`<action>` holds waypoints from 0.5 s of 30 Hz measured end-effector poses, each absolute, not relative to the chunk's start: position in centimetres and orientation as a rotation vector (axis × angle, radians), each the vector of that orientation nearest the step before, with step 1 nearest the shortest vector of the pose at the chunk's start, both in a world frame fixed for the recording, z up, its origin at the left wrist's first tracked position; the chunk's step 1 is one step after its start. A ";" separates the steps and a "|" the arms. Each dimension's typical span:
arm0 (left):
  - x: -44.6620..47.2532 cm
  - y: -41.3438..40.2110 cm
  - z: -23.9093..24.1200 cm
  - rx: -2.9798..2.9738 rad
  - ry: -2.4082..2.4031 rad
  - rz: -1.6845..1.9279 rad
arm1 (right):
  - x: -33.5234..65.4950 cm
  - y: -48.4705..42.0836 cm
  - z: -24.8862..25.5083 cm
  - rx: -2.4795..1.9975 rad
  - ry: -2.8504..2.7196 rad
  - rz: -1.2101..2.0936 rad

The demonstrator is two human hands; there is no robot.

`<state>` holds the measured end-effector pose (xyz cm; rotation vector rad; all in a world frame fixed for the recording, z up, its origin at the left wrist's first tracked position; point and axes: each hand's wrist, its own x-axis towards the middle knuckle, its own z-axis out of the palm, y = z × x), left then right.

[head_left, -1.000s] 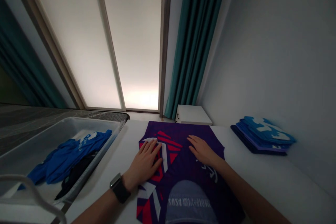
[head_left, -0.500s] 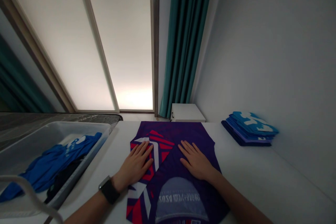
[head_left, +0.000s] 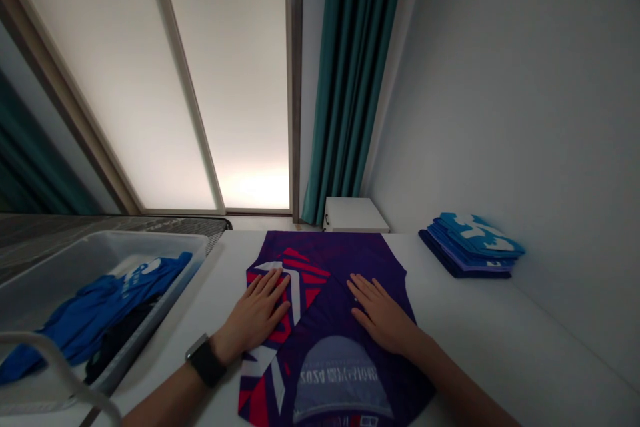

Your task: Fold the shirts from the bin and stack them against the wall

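A purple sleeveless shirt (head_left: pixel 320 320) with red and white stripes on its left side lies spread flat in front of me, its neck end towards me. Printed lettering on a greyish patch near the neck reads upside down. My left hand (head_left: pixel 265 310), with a dark watch (head_left: pixel 205 360) on the wrist, rests flat on the striped part, fingers spread. On the plain purple part lies my right hand (head_left: pixel 383 313), also flat with the fingers apart. Neither hand grips the cloth.
At the left stands a clear plastic bin (head_left: pixel 200 253) holding blue and dark clothes (head_left: pixel 110 307). A stack of folded clothes (head_left: pixel 473 247) sits to the right on the white table (head_left: pixel 480 340), near the wall. Beyond the table's far edge is a small white cabinet (head_left: pixel 355 215).
My right hand has slid slightly to the right and towards me over the shirt. The left hand stays in place on the stripes. The view has shifted a little.
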<state>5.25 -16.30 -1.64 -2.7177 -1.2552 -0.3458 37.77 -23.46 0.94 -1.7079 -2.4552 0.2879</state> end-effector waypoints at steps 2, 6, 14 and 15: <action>5.3 -16.4 -1.2 -2.723 -1.243 -0.361 | 38.0 -24.4 0.8 -1.702 -2.460 0.248; 6.2 -17.7 0.1 -2.751 -1.191 -0.413 | 38.3 -26.6 0.7 -1.735 -2.444 0.200; 8.5 -22.0 1.2 -3.002 -0.991 -0.321 | 39.2 -29.5 -0.3 -1.746 -2.442 0.208; 8.4 -22.1 1.1 -3.024 -0.989 -0.310 | 39.2 -29.7 -0.4 -1.739 -2.441 0.199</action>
